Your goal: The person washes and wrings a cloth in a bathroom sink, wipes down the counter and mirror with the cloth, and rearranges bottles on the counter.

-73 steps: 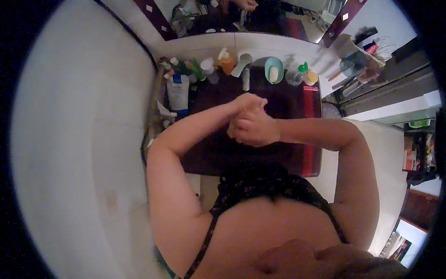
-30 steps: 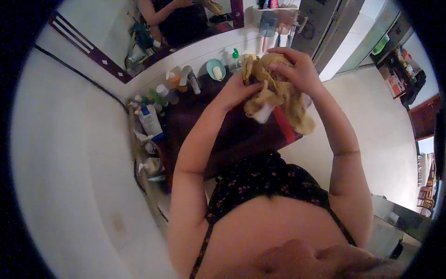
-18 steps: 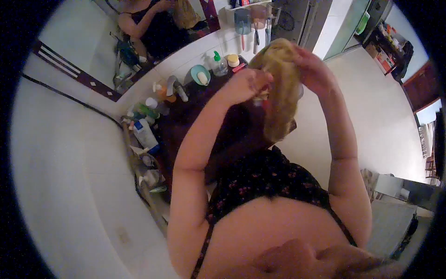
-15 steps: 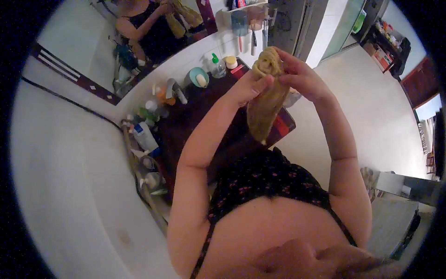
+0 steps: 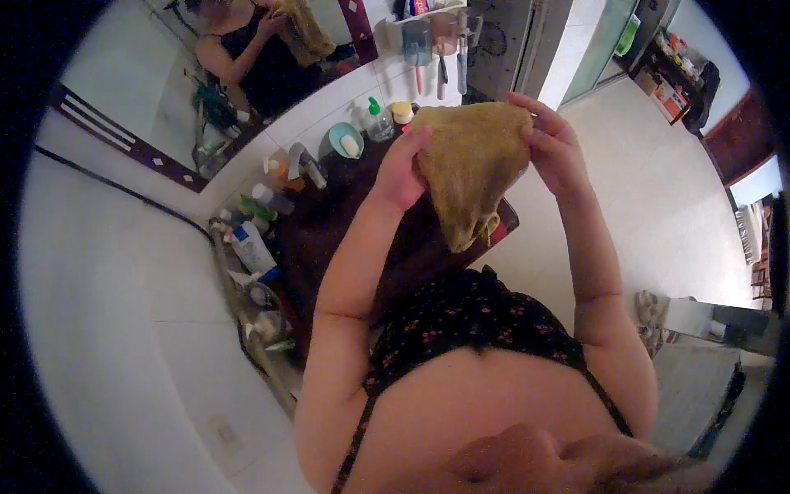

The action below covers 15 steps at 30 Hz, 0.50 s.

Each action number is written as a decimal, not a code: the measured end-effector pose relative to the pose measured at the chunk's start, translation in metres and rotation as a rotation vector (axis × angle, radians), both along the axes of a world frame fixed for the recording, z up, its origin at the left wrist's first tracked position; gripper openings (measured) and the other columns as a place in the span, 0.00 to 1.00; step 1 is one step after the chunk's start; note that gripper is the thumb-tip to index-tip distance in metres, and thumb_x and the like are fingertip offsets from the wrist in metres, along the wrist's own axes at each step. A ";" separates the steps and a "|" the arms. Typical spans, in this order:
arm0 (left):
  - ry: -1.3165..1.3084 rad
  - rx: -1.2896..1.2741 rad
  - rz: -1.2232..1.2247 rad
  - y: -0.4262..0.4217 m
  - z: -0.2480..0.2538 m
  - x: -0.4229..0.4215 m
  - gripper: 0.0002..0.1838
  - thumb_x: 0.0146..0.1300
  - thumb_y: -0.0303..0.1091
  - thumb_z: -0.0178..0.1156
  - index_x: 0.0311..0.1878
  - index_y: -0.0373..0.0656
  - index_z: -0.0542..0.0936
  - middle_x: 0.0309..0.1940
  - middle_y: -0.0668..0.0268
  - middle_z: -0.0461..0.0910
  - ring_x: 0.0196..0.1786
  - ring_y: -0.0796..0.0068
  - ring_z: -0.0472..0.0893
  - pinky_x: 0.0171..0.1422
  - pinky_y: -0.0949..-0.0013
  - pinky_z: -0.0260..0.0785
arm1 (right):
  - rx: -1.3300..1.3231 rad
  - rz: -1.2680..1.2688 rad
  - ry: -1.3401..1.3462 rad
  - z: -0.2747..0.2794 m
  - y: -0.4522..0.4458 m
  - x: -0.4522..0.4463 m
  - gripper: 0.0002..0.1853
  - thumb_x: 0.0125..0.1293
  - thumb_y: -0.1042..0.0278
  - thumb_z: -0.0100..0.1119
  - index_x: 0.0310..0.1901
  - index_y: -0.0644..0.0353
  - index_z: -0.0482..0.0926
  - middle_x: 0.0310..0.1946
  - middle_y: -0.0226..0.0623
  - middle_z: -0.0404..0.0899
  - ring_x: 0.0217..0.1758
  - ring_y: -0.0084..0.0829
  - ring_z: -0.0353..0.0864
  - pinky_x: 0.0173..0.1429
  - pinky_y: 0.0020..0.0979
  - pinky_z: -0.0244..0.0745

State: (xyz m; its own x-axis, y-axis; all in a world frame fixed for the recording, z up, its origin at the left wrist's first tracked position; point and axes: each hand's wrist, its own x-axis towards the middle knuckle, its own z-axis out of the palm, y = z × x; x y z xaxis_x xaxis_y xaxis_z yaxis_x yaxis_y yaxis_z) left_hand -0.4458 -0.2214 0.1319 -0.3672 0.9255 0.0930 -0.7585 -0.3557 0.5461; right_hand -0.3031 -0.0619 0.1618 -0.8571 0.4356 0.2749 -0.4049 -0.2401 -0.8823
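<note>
A yellow-brown cloth (image 5: 473, 160) is stretched between my two hands above the right part of the dark red counter (image 5: 370, 230). My left hand (image 5: 403, 170) grips its left edge, fingers partly hidden behind it. At the upper right corner, my right hand (image 5: 553, 148) pinches the cloth between thumb and fingers. The lower end hangs down in a loose, gathered point. Beyond my left hand lie a teal soap dish (image 5: 336, 137) with a pale soap bar (image 5: 350, 147) and a clear bottle with a green pump (image 5: 378, 123).
A faucet (image 5: 309, 167), an orange pump bottle (image 5: 281, 173) and a white-and-blue tube (image 5: 253, 249) line the counter's back and left. Above hangs a mirror (image 5: 247, 66) showing a person with the cloth. Cups (image 5: 416, 43) are on the wall; a pale floor (image 5: 642, 189) lies at right.
The hands were clasped together earlier, then held a crumpled cloth. Now they are farther apart and the cloth is spread wide. The view has turned to the right.
</note>
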 end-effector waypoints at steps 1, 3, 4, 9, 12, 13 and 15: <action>0.136 -0.099 0.094 -0.002 -0.001 -0.002 0.19 0.58 0.30 0.53 0.53 0.35 0.68 0.48 0.61 0.73 0.51 0.70 0.73 0.58 0.66 0.63 | 0.000 0.002 -0.002 -0.003 0.005 0.001 0.20 0.55 0.73 0.56 0.52 0.64 0.71 0.41 0.36 0.78 0.43 0.27 0.76 0.52 0.27 0.70; 0.270 -0.202 0.187 -0.009 -0.003 -0.005 0.19 0.58 0.30 0.55 0.52 0.35 0.69 0.46 0.62 0.74 0.49 0.72 0.74 0.57 0.68 0.64 | 0.421 -0.277 -0.174 -0.009 0.018 0.005 0.17 0.57 0.73 0.55 0.50 0.63 0.73 0.41 0.35 0.78 0.42 0.26 0.77 0.47 0.26 0.71; 0.563 -0.298 0.301 -0.012 -0.004 -0.007 0.18 0.56 0.29 0.58 0.50 0.35 0.71 0.43 0.63 0.76 0.47 0.74 0.75 0.54 0.70 0.65 | 0.420 -0.274 -0.175 -0.012 0.020 0.006 0.17 0.57 0.73 0.55 0.50 0.63 0.73 0.41 0.35 0.78 0.42 0.26 0.77 0.47 0.26 0.71; 0.975 -0.501 0.610 -0.022 0.008 -0.015 0.14 0.52 0.26 0.62 0.42 0.35 0.74 0.33 0.66 0.78 0.39 0.77 0.77 0.46 0.75 0.68 | 0.962 -0.594 -0.337 -0.010 0.013 0.011 0.10 0.62 0.74 0.50 0.44 0.60 0.77 0.30 0.30 0.79 0.33 0.21 0.76 0.38 0.21 0.72; 0.700 -0.306 0.512 -0.020 0.008 -0.017 0.14 0.54 0.31 0.61 0.42 0.37 0.73 0.34 0.65 0.77 0.37 0.77 0.76 0.43 0.74 0.68 | 0.560 -0.437 -0.265 -0.002 0.043 0.015 0.11 0.62 0.71 0.51 0.46 0.59 0.76 0.26 0.28 0.75 0.31 0.24 0.73 0.44 0.22 0.70; 0.699 -0.311 0.512 -0.015 0.006 -0.014 0.14 0.54 0.31 0.61 0.42 0.37 0.73 0.34 0.65 0.77 0.37 0.77 0.76 0.43 0.74 0.68 | 0.557 -0.434 -0.268 -0.007 0.044 0.008 0.11 0.62 0.71 0.51 0.46 0.59 0.76 0.26 0.28 0.75 0.31 0.24 0.73 0.44 0.22 0.70; 1.318 -0.410 0.456 -0.005 0.010 -0.001 0.15 0.56 0.28 0.58 0.46 0.36 0.69 0.37 0.67 0.75 0.40 0.79 0.74 0.46 0.74 0.68 | 0.842 -0.199 -0.113 -0.016 0.027 -0.012 0.15 0.63 0.68 0.51 0.51 0.60 0.73 0.41 0.34 0.74 0.43 0.26 0.72 0.51 0.25 0.66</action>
State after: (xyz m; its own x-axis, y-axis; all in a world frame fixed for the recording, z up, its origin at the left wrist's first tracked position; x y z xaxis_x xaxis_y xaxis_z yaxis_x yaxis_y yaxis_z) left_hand -0.4469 -0.2267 0.1421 -0.4894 0.7981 0.3515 0.4981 -0.0750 0.8639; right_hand -0.3155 -0.0351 0.1456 -0.8283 0.2697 0.4910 -0.2698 0.5760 -0.7716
